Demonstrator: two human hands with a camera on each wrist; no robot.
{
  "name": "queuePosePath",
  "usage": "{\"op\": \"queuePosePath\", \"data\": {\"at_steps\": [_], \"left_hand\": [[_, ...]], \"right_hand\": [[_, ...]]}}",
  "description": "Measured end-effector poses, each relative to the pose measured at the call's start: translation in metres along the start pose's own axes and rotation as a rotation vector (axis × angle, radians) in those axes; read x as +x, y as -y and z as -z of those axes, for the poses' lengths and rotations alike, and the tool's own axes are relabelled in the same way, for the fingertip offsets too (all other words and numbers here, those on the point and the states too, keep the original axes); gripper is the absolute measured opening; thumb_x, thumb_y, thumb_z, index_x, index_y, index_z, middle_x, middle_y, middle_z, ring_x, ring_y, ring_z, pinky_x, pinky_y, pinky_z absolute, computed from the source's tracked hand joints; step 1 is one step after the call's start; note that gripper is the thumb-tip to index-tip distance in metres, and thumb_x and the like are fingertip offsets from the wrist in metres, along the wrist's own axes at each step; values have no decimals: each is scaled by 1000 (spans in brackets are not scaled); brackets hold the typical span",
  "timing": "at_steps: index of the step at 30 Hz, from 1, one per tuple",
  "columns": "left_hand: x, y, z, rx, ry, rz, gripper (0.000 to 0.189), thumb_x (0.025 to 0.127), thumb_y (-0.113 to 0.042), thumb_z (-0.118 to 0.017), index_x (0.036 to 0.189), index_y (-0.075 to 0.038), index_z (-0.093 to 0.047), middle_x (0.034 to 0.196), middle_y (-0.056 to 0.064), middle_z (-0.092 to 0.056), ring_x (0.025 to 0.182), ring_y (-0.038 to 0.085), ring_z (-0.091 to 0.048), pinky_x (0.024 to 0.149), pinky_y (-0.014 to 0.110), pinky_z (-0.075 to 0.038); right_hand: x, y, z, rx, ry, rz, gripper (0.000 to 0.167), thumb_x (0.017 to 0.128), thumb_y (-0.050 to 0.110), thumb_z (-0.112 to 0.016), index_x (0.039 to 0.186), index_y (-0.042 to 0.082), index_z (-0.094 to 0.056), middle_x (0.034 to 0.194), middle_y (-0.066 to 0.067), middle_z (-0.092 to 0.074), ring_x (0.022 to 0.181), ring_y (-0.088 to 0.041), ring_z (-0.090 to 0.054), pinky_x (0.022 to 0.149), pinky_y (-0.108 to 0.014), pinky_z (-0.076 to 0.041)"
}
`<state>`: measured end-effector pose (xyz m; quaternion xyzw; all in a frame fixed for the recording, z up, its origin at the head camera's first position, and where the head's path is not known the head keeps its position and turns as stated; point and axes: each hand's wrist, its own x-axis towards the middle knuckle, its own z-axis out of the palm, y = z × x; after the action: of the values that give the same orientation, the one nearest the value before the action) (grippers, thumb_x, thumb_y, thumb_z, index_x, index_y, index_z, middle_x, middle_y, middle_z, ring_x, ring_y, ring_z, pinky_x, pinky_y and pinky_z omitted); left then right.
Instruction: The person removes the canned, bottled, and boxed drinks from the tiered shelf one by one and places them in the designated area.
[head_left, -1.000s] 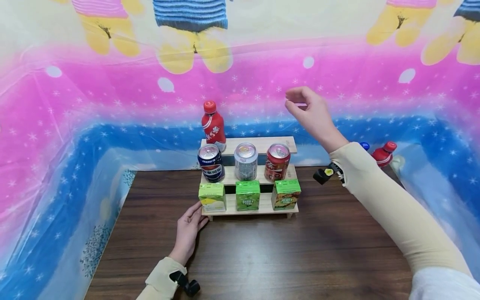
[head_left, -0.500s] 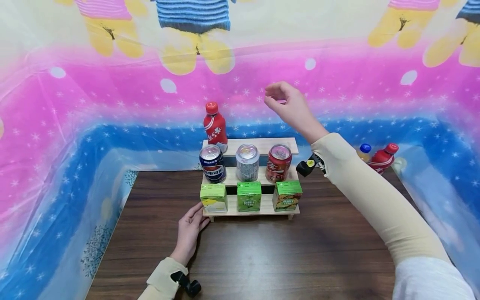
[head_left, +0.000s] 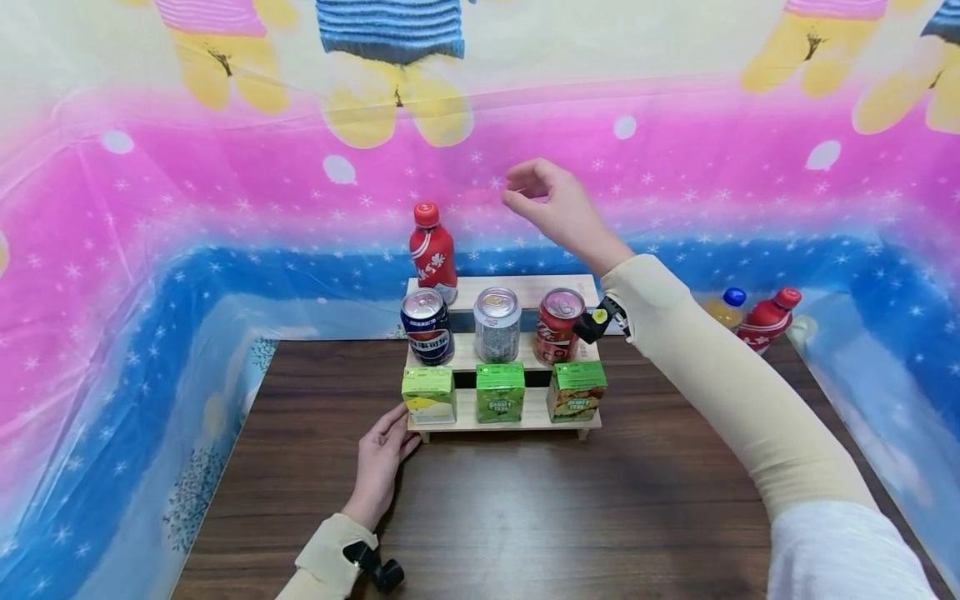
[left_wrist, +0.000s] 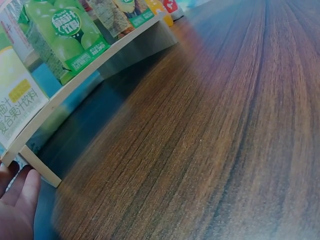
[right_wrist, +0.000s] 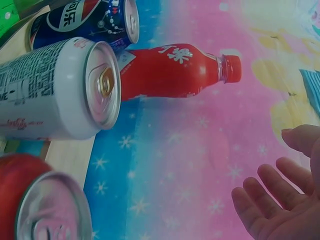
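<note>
A stepped wooden rack (head_left: 540, 423) stands on the table. My left hand (head_left: 377, 471) holds its front left corner, fingers by the front leg in the left wrist view. The lowest step bears three green juice boxes (head_left: 500, 393). On the middle step are a dark blue can (head_left: 427, 329), a silver can (head_left: 497, 327) and a red can (head_left: 555, 329). A red bottle (head_left: 432, 258) stands upright at the left of the top step. Above and behind the rack, my right hand (head_left: 558, 204) hovers with loosely bent fingers and nothing in them.
At the table's back right are another red bottle (head_left: 768, 319) and an orange bottle with a blue cap (head_left: 725, 308), partly behind my right sleeve. A patterned cloth (head_left: 247, 208) hangs close behind the rack. The dark wooden table (head_left: 510, 525) extends in front.
My right hand has moved left and slightly up, from the right side to above the rack's top step. The orange bottle has come out from behind the sleeve. My left hand stays put.
</note>
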<state>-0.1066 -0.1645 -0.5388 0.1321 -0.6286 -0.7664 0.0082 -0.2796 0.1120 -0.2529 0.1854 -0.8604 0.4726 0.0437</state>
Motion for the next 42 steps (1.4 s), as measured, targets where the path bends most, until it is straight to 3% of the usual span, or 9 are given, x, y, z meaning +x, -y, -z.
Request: {"op": "queuePosePath", "data": {"at_steps": [11,20,31,42], "left_hand": [[2,2,1,3,-6,-6,40,111,-11,-51,147,5,-53,144,24,-59,103,7,-70,87,24,-59],[3,3,1,14,-14,18,40,111,-12,-50,148,3,-53,146,23,-58,102,5,-69,88,24,-59],[3,4,1,-11,-9,-9,41,111,-11,-50,148,6,-52,142,20,-61,100,5,-69,87,23,-59],[3,3,2,-16,-3,-12,41,111,-10,-49,149,6,-51,145,21,-59,99,5,-69,87,22,-58]], "right_hand": [[11,4,-23,10,38,-26,45,103,32,-67,141,10,-58,133,-5,-65,122,-18,-61,102,-33,-52],[15,5,-46,52,57,0,46,103,30,-68,142,8,-57,132,-8,-66,120,-21,-62,102,-36,-53],[19,11,-69,35,146,-17,52,102,35,-70,143,9,-55,134,-8,-64,122,-20,-61,101,-35,-54],[23,11,-91,97,199,-34,52,100,32,-72,142,8,-53,133,-8,-65,124,-20,-61,102,-35,-54]]}}
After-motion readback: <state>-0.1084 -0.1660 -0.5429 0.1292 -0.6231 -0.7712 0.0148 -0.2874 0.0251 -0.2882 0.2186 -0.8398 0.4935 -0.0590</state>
